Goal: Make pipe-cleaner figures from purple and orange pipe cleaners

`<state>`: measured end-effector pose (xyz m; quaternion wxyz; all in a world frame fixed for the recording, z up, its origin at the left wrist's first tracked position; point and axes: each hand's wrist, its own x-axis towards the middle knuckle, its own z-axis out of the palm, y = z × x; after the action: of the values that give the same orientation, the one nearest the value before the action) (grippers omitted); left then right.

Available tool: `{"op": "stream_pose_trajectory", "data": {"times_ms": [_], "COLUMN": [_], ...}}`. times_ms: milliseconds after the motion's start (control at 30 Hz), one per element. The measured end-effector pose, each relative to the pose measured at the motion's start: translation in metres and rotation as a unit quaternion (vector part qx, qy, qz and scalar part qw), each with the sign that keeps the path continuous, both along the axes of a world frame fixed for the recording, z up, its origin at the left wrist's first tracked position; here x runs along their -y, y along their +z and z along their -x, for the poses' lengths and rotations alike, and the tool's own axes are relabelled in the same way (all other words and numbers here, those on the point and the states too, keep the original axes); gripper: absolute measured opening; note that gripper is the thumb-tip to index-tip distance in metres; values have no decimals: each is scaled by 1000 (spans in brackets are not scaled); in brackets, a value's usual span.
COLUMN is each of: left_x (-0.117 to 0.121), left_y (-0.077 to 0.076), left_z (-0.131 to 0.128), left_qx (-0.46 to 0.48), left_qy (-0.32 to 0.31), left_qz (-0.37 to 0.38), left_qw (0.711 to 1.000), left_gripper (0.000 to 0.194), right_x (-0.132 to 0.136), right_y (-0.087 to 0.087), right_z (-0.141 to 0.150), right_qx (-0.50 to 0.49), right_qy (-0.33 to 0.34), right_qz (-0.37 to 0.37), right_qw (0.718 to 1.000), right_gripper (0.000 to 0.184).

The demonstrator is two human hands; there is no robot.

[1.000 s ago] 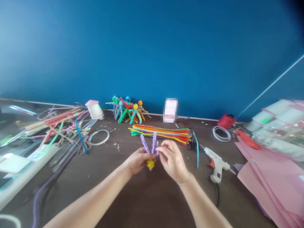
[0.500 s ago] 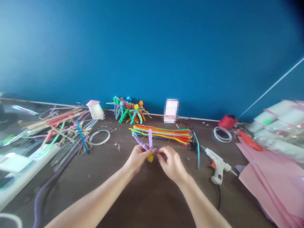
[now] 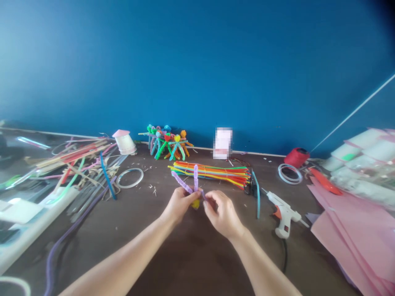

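My left hand [image 3: 180, 204] is closed around a small figure of purple pipe cleaner [image 3: 196, 176]. Two fuzzy purple limbs stick up from it, one upright and one slanting left, and a yellow part [image 3: 195, 203] shows below the thumb. My right hand [image 3: 222, 211] pinches a short purple pipe cleaner end [image 3: 203, 194] at the figure's right side. Just beyond my hands lies a bundle of coloured pipe cleaners [image 3: 212, 173]. Finished-looking pipe cleaner figures [image 3: 168, 144] stand grouped by the wall.
A white glue gun [image 3: 284, 213] and a blue pipe cleaner [image 3: 256, 195] lie to the right. Pink sheets [image 3: 354, 230], a red thread spool [image 3: 296, 157] and a tape ring [image 3: 290, 174] are farther right. Loose strips [image 3: 89, 164] and another ring [image 3: 130, 178] lie left.
The purple end at my right fingertips shows longer and slants more. My hands stay in nearly the same place, and the figure has shifted only slightly.
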<state>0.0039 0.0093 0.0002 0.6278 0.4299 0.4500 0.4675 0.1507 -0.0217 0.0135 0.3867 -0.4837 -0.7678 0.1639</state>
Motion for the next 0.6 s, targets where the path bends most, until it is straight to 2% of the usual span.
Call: {"op": "stream_pose_trajectory", "data": {"times_ms": [100, 233, 367, 600], "left_x": [-1, -4, -6, -7], "left_y": [3, 4, 3, 2], "left_z": [1, 4, 6, 8], "left_qx": [73, 114, 138, 150], "left_qy": [-23, -31, -49, -58], "left_qz": [78, 155, 177, 193], "left_qw": [994, 981, 973, 968], "left_gripper": [20, 12, 7, 10], "right_x": [-2, -7, -11, -9], "right_y": [-2, -9, -12, -10], "right_z": [-3, -6, -6, -5], "right_qx": [-32, -69, -75, -88], "right_qy": [15, -25, -32, -15], "right_qz": [20, 12, -5, 2], "right_qw": [999, 997, 997, 996], "right_gripper": [16, 16, 19, 14]}}
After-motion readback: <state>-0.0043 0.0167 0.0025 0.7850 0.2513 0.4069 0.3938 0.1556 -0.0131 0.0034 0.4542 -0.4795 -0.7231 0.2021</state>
